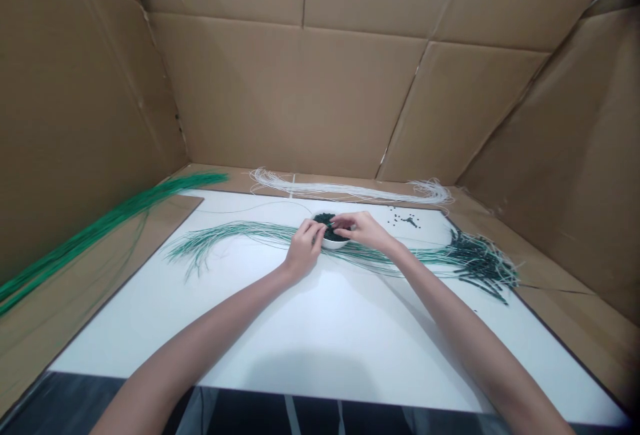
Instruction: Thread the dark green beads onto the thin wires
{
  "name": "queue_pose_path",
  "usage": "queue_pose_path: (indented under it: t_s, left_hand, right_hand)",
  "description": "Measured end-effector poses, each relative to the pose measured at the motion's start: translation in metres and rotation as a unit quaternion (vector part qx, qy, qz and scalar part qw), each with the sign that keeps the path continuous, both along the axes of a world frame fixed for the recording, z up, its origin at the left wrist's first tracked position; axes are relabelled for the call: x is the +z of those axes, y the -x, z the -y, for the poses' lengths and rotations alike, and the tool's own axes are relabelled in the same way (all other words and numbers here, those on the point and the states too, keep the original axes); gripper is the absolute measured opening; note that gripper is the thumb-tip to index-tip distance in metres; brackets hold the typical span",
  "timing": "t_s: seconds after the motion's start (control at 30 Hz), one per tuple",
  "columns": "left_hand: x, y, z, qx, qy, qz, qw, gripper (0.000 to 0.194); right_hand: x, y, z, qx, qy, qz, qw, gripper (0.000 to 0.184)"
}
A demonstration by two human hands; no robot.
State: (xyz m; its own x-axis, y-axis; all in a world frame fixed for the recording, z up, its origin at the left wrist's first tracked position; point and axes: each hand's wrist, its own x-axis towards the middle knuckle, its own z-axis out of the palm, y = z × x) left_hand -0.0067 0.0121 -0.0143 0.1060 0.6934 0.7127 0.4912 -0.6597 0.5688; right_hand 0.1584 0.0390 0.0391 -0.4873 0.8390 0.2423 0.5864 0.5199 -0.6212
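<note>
Far left, a bright green bundle of strands (125, 213) slants along the cardboard, outside the left edge of my table (150, 328). Just inside that edge, the looser green strands (240, 229) fan out, then run rightward past the near side of the bowl. My left hand (306, 246) sits at the bowl's left side, thumb and fingers curled close, but can't tell if that grip's pinching anything. The white bowl (336, 244) of dark beads (325, 219) is mid-table, with a wide white stretch between my forearms down to the front edge. White strands (345, 189) lie beyond the back edge. My right hand (363, 227) reaches over the beads, thumb and fingertips near each other; can't tell whether they're touching. Loose beads (410, 220) sit right of it, then dark strand ends (483, 258) reach the right edge.
</note>
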Motion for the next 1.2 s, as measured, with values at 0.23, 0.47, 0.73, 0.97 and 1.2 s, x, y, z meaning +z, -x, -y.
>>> queue_pose_path:
  t_s: [0.23, 0.47, 0.73, 0.97, 1.2]
  left_hand:
    - [0.003, 0.002, 0.000, 0.015, 0.030, 0.011, 0.999, 0.018]
    - [0.004, 0.002, 0.001, 0.013, 0.041, 0.023, 0.999, 0.017]
    - [0.004, 0.002, 0.000, 0.019, 0.048, 0.030, 0.998, 0.016]
    - [0.006, 0.002, 0.000, 0.018, 0.045, 0.023, 0.999, 0.015]
    - [0.004, 0.001, -0.002, 0.009, 0.035, 0.028, 0.999, 0.015]
  right_hand:
    - [-0.002, 0.015, -0.018, -0.016, -0.032, 0.232, 0.972, 0.012]
    - [-0.001, 0.008, -0.007, 0.001, -0.047, 0.090, 0.995, 0.018]
    - [-0.010, 0.005, -0.003, -0.004, 0.080, -0.195, 0.978, 0.027]
    - [-0.010, 0.002, -0.003, 0.001, 0.112, -0.236, 0.965, 0.029]
    - [-0.009, 0.002, -0.002, 0.010, 0.119, -0.231, 0.966, 0.030]
